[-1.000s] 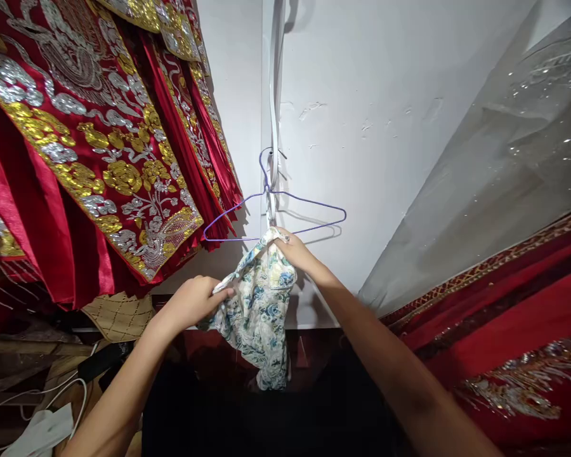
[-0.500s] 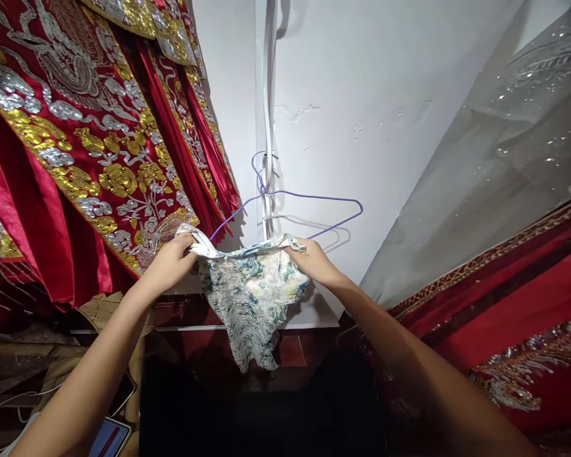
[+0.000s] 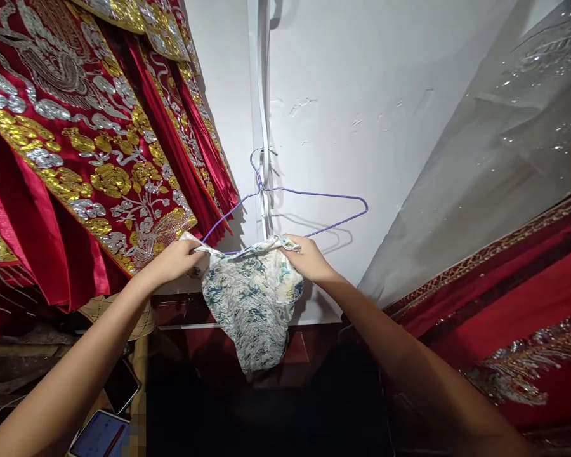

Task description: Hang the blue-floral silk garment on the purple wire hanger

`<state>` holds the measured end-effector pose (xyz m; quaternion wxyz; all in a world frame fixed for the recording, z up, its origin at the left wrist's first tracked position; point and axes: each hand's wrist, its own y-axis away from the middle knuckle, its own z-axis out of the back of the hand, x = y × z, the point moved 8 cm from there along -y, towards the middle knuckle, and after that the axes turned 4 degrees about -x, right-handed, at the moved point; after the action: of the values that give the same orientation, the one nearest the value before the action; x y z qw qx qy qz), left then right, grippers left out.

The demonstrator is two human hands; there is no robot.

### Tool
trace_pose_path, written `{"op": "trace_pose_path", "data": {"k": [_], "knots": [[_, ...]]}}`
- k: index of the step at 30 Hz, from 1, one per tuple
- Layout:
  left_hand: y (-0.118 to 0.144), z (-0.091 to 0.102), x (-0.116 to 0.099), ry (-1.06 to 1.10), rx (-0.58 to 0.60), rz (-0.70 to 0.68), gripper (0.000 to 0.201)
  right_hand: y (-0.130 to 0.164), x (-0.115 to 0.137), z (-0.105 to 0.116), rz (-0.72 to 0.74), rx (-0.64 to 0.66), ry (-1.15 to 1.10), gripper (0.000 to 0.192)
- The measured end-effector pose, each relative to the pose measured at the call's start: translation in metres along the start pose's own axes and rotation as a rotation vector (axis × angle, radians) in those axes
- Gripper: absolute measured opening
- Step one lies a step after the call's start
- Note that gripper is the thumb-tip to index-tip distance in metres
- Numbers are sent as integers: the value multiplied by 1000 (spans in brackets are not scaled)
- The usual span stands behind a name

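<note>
A floral garment [image 3: 250, 304] in white, blue and green hangs down between my two hands, its lower end bunched to a narrow tail. My left hand [image 3: 181, 257] is closed on the left end of its top edge. At the right end, my right hand [image 3: 309, 257] pinches the same edge. Just behind the cloth a purple wire hanger [image 3: 314, 193] hangs by its hook on a white strip [image 3: 262, 76] along the wall. The hanger's lower bar is partly hidden by the garment and my hands; its right shoulder shows bare.
Red robes with gold and silver embroidery [image 3: 109, 178] hang at the left. At the right are a sheer sparkling cloth [image 3: 495, 139] and red beaded fabric [image 3: 514, 298]. A phone with a lit screen [image 3: 99, 435] lies at the lower left, near a wooden chair.
My left hand has shifted slightly, and the garment's top edge has sagged nearer the hanger's lower bar. The cloth's body hangs wider and flatter, turned more toward me.
</note>
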<state>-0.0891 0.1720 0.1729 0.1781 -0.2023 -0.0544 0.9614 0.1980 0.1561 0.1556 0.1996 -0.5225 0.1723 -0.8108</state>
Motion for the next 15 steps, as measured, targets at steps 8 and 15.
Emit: {"op": "trace_pose_path", "data": {"k": [8,15], "knots": [[3,8,-13,45,7,-80,35,4,-6,4,-45,0,0,21],[-10,44,-60,214,-422,-331,27,7,3,-13,-88,82,-120,28]]}}
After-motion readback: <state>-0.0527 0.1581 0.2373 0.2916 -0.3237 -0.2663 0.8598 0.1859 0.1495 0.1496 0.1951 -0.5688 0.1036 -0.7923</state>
